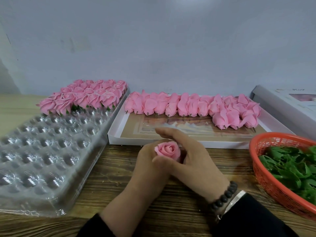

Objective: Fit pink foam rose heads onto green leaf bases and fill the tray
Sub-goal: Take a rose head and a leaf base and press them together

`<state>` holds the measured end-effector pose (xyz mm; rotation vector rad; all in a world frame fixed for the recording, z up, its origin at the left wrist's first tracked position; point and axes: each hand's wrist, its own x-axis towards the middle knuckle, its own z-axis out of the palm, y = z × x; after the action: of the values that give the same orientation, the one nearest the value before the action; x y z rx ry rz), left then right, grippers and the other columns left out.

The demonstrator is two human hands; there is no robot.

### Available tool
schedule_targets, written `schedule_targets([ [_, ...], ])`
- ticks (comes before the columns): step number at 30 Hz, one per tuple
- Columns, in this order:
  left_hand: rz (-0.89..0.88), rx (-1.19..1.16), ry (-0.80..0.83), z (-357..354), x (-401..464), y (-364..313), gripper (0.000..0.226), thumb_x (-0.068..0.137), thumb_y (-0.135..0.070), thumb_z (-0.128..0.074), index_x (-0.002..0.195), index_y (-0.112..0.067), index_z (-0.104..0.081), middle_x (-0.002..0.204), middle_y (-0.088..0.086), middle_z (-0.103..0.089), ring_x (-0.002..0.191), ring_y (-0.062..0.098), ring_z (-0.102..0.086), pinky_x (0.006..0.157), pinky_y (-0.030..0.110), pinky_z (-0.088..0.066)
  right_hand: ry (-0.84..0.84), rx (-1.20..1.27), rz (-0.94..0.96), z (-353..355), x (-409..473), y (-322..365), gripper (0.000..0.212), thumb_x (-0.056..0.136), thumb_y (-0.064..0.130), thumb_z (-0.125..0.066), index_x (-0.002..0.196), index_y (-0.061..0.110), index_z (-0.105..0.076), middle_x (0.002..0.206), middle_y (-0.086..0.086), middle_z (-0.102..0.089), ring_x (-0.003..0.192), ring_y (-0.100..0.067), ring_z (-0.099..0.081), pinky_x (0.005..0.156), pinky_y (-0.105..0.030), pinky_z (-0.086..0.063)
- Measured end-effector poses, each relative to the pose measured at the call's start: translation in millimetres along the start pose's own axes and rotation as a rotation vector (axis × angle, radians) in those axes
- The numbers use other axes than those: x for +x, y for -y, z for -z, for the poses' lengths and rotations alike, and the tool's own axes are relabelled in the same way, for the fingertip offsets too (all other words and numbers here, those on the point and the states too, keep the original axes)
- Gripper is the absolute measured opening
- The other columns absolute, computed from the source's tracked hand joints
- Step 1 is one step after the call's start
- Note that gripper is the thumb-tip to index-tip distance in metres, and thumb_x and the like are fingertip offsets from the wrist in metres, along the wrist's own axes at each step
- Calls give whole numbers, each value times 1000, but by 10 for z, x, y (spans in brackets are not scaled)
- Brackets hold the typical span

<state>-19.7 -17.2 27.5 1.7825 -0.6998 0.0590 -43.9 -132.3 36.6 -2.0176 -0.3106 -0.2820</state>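
Note:
My left hand (147, 170) grips a pink foam rose head (168, 150) upright over the wooden table, its fingers curled round the flower's lower part. My right hand (191, 158) lies against the rose from the right, thumb on its side and fingers stretched out above it. What is under the rose is hidden by both hands. The clear plastic tray (51, 142) with round cells stands at the left; finished roses (85, 96) with green bases fill its far rows, and the near cells are bare.
A white shallow box (171, 141) behind my hands holds several loose pink rose heads (193, 105) along its far side. An orange mesh basket (266, 177) of green leaf bases (294, 166) sits at the right. Another white box (273, 101) lies at the far right. A wall closes the back.

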Motion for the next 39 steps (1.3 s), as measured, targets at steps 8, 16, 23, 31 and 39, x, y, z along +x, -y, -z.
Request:
schedule_targets([
  [8, 48, -238, -3, -156, -5, -104, 33, 88, 14, -44, 80, -16, -57, 67, -9, -65, 72, -1, -63, 68, 16, -52, -183, -78, 52, -144, -10, 86, 49, 76, 62, -40, 100, 30, -69, 94, 17, -68, 95, 0, -60, 87, -30, -49],
  [16, -29, -289, -82, -90, -22, -68, 24, 80, 13, -58, 69, -8, -60, 62, -10, -66, 58, -4, -60, 54, 8, -45, 95, -331, -44, 8, 33, 111, 82, 60, 82, -35, 131, 42, -40, 113, 18, -61, 109, -3, -54, 97, -31, -43],
  [23, -63, -272, -98, -86, -13, -69, 20, 79, 11, -59, 69, -7, -61, 61, -8, -65, 59, -3, -59, 55, 9, -45, 153, -444, -143, 53, 44, 53, 108, 49, 90, -31, 144, 40, -17, 132, 15, -50, 124, -9, -43, 105, -34, -36],
  [31, 125, -209, -167, -101, 20, 2, 16, 85, 1, -58, 75, -9, -63, 68, 1, -67, 66, 8, -65, 59, 16, -51, -93, -150, -37, -59, -5, 62, 75, 65, 80, -39, 132, 47, -40, 129, 27, -49, 121, 1, -44, 100, -34, -43],
  [39, 120, -162, -60, -151, 0, -115, 42, 87, 12, -48, 89, -30, -52, 76, -20, -54, 65, -24, -53, 60, -4, -39, -114, -242, 29, -99, 29, 131, 42, 85, 45, -38, 107, 26, -69, 115, 17, -63, 109, 0, -53, 102, -23, -36],
])
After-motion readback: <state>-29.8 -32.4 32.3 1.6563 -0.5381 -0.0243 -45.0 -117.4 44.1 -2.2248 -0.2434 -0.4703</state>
